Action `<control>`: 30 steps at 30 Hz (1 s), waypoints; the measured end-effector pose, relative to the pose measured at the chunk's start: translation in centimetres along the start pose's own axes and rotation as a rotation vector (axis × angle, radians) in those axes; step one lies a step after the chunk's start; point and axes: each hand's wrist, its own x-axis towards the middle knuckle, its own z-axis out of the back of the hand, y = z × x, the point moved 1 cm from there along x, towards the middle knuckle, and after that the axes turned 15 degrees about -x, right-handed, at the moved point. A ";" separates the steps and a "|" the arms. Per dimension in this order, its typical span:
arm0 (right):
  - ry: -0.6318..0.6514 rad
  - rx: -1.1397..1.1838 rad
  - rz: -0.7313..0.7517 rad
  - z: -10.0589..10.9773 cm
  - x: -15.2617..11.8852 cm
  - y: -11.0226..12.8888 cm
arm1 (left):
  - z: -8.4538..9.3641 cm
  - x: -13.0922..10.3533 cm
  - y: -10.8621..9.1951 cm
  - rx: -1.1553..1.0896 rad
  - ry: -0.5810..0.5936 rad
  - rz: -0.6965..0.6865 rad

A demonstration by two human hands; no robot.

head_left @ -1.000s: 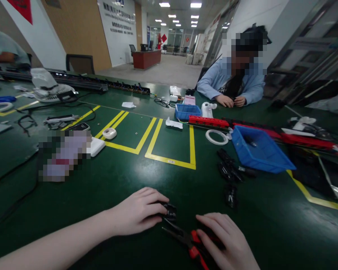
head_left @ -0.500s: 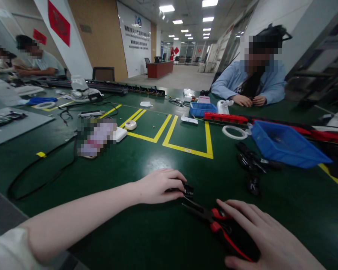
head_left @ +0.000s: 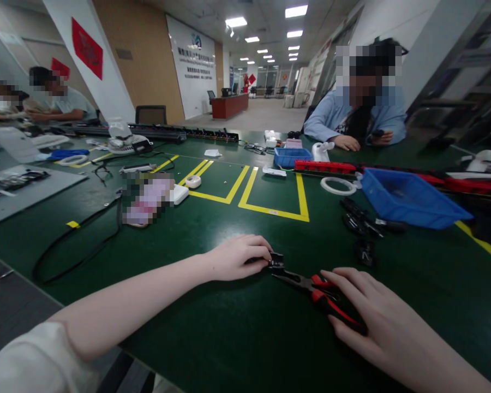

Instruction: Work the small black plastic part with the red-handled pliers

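Observation:
My left hand (head_left: 245, 259) reaches over the green table, its fingers closed on a small black part (head_left: 277, 260). Only the right end of that part shows; my fingers cover the rest. My right hand (head_left: 364, 311) grips needle-nose pliers (head_left: 298, 280) with red and black handles. One handle lies under my fingers, and my thumb is at the other. The jaws point left, slightly apart, with their tips just below the black part. Whether they touch it I cannot tell.
Several black parts (head_left: 362, 218) lie to the right, beside a blue bin (head_left: 417, 199). A phone (head_left: 149, 199), a white box (head_left: 179, 195) and a black cable (head_left: 79, 248) lie left. Yellow tape (head_left: 274, 211) marks the table. A person (head_left: 354, 117) sits across, holding something dark.
My right thumb has moved in against the pliers' handle, and the handles have come closer together. My left hand keeps its hold on the black part. The person across has raised one hand slightly.

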 end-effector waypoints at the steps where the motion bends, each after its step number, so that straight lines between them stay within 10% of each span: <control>1: 0.001 -0.016 0.004 -0.1 0.0 0.0 | 0.0 0.0 0.0 -0.003 -0.001 0.000; 30: -0.013 -0.134 -0.210 0.7 1.1 -0.3 | -0.6 -0.4 -0.4 0.049 -0.030 0.011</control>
